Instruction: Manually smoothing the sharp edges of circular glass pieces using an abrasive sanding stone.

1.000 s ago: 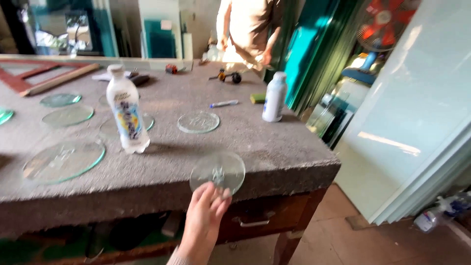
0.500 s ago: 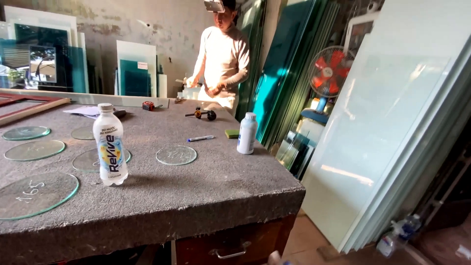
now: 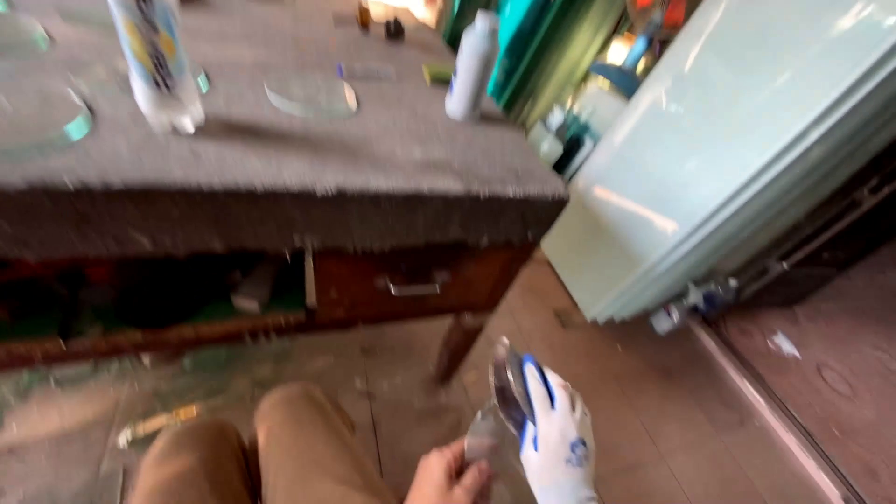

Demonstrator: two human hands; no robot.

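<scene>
Low in the frame, the white-and-blue gloved right hand (image 3: 553, 439) holds a round clear glass disc (image 3: 509, 387) on edge in its grip — the bare left hand (image 3: 451, 474) steadying its lower rim, away from the grey-topped table (image 3: 308, 159).

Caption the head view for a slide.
Gloved right hand and bare left hand hold a round glass disc below the workbench.

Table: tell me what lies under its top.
Under the table top: a closed drawer with a metal handle, beside an open shelf holding a blurred pale block. The shelf's depths are too dark to tell.
</scene>
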